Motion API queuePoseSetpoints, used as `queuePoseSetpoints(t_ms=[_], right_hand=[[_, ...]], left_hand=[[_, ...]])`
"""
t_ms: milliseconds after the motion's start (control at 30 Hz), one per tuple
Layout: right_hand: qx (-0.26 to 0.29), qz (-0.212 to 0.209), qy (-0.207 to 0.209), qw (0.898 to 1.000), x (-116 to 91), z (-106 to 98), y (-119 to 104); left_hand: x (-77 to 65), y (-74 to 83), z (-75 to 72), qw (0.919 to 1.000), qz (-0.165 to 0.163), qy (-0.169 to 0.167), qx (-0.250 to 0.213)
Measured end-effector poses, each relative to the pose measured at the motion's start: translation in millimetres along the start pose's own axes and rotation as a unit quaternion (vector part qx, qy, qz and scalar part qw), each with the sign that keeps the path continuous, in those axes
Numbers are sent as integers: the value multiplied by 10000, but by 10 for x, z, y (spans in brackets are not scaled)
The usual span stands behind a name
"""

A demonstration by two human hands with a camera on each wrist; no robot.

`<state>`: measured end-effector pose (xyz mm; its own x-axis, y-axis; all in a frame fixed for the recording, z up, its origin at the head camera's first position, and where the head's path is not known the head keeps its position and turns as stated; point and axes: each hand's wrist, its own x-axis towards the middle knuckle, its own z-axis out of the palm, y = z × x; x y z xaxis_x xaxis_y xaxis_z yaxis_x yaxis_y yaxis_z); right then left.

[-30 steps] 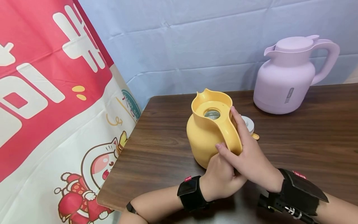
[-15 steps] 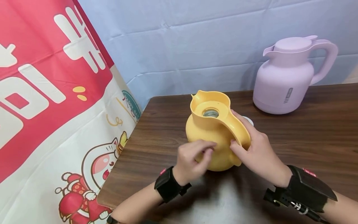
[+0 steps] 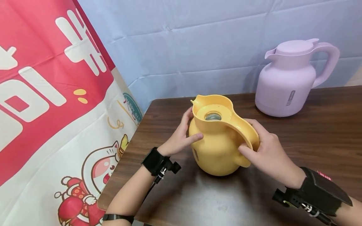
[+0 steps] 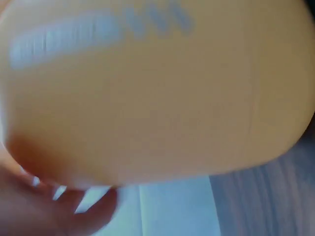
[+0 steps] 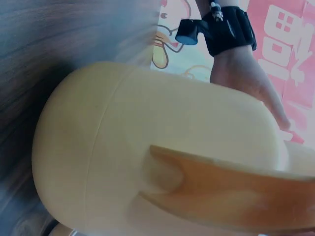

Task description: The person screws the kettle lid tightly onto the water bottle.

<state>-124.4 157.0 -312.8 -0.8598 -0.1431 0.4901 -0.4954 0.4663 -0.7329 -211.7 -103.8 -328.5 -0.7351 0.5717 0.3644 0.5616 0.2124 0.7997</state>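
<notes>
A yellow thermos jug point(image 3: 217, 147) stands upright on the table, lidless, its round mouth point(image 3: 213, 116) facing up. Round its left side, by the neck, my left hand point(image 3: 181, 138) holds it, thumb across the front and fingers behind. My right hand point(image 3: 268, 150) grips the jug's handle point(image 3: 249, 131) on the right, thumb on the near side and fingers mostly hidden behind. The jug's body point(image 4: 157, 98) fills the left wrist view, with fingers point(image 4: 101, 211) curving along its lower edge. In the right wrist view, the handle point(image 5: 236, 189) runs to the right edge and my left hand lies beyond.
A lilac thermos jug point(image 3: 285, 84) with its lid on stands at the back right of the wooden table point(image 3: 319, 135). Behind hangs a pale blue cloth point(image 3: 198, 47). A red and white printed cloth point(image 3: 36, 91) hangs along the table's left edge.
My left hand has left the handle side and moved to the jug's left side. The handle has swung further right, my right hand with it. The white stopper behind is now hidden.
</notes>
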Motion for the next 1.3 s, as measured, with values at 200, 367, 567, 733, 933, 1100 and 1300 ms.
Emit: queuePoseSetpoints(t_ms=[200, 367, 567, 733, 933, 1100, 1300], right_hand=[[26, 118, -9, 9999, 17, -69, 82], [-9, 307, 106, 9995, 25, -170, 193], [273, 414, 222, 9985, -22, -327, 298], [409, 357, 252, 9982, -80, -454, 347], [396, 470, 253, 9978, -90, -578, 463], [587, 601, 244, 9962, -95, -622, 541], [558, 606, 7, 9966, -89, -662, 583]], left_hand=[[148, 13, -138, 9902, -268, -1244, -571], [182, 138, -111, 9857, -73, -1540, -682], [192, 92, 55, 9896, 440, -1298, 431], [126, 211, 193, 9852, 247, -1089, 1300], [25, 612, 326, 9868, 82, -984, 1284], [78, 836, 383, 9910, 486, -1002, 749], [119, 833, 425, 9909, 812, -1003, 381]])
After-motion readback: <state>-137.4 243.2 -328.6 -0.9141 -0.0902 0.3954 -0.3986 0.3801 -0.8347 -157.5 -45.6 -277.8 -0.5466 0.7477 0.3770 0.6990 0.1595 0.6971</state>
